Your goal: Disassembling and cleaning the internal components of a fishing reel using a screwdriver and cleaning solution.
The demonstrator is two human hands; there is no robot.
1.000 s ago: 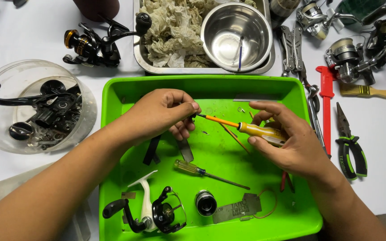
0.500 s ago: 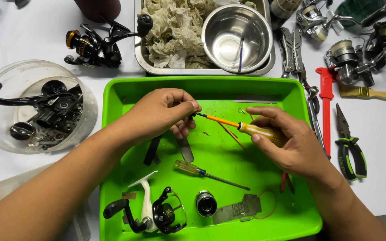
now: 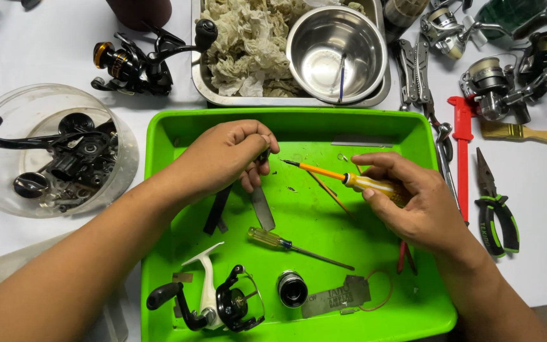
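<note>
Two screwdrivers are in the green tray: the orange-shafted one in my grip and a second screwdriver with a clear yellow handle lying loose nearer to me. One white-and-black reel sits at the tray's near left corner, with one small dark spool just right of it. The held screwdriver lies almost level, long axis running left to right, tip pointing left and slightly far. My right hand is curled narrow around its yellow handle. My left hand is nearly closed, fingertips pinching a small dark part I cannot make out, just left of the tip and apart from it.
</note>
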